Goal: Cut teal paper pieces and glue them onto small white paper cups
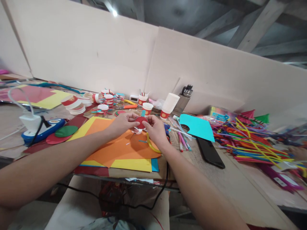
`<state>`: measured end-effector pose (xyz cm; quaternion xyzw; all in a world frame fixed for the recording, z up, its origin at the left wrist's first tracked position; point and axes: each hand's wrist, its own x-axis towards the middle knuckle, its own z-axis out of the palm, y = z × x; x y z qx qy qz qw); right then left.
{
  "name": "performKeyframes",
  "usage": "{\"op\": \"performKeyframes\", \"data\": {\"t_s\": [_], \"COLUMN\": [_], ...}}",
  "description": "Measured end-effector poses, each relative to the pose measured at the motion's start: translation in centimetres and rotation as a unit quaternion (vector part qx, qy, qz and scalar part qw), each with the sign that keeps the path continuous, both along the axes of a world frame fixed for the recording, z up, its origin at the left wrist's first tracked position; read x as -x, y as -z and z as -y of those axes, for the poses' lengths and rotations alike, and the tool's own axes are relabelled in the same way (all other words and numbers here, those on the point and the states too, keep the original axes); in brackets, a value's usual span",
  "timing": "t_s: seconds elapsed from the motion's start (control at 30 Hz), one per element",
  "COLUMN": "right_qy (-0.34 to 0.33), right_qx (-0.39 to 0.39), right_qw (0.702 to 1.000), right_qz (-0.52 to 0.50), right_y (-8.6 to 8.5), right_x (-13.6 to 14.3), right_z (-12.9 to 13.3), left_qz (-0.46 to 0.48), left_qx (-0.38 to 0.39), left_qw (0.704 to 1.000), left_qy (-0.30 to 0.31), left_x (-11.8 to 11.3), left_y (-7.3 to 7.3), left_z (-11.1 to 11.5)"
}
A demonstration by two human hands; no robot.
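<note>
Between my two hands is a small red paper disc [141, 122], pinched at its edges over the orange paper. My left hand [124, 124] grips its left side with thumb and fingers closed. On the opposite side, my right hand [155, 129] has its thumb pressed on the disc. A blue-green strip [143, 113] sticks up behind the disc, and a white piece [137, 131] shows just below it; how they join is hidden. Under my hands lie orange sheets [107, 150] on yellow sheets [134, 165]. A yellow curved handle [153, 145] lies by my right wrist.
Paper cups, single [147, 108] and stacked [169, 105], stand behind my hands near a bottle [183, 100]. Cut cup pieces [74, 103] and a blue power strip [43, 132] are leftward. Rightward lie a cyan sheet [198, 126], a phone [210, 152] and many colourful pipe cleaners [256, 148].
</note>
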<state>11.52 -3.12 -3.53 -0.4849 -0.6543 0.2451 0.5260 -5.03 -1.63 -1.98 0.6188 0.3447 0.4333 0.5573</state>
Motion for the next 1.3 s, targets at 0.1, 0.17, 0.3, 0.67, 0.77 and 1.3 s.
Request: {"op": "performKeyframes", "data": {"t_s": [0.1, 0.17, 0.3, 0.67, 0.77, 1.3], "right_qy": [-0.016, -0.019, -0.024, 0.052, 0.053, 0.078], "right_qx": [0.025, 0.027, 0.018, -0.045, -0.076, -0.099], "right_qw": [0.999, 0.999, 1.0, 0.996, 0.993, 0.973], "right_qz": [-0.021, -0.017, 0.01, 0.056, 0.071, 0.195], "right_y": [0.2, 0.2, 0.1, -2.0, -2.0, -1.6], "right_x": [-0.1, -0.1, 0.0, -1.3, -1.3, -2.7], "right_z": [-0.2, -0.2, 0.0, 1.3, 1.6, 1.1], "left_qz": [-0.004, -0.014, -0.008, 0.113, 0.139, 0.153], "left_qx": [0.014, 0.021, 0.028, 0.105, 0.164, 0.141], "left_qw": [1.0, 0.999, 0.999, 0.987, 0.976, 0.977], "left_qy": [0.02, 0.019, 0.016, -0.031, -0.027, -0.055], "left_x": [-0.1, 0.0, 0.2, 1.0, 1.1, 1.5], "left_y": [0.1, 0.1, 0.3, 0.9, 1.0, 0.9], "left_z": [0.0, -0.1, -0.4, -1.9, -2.2, -2.6]}}
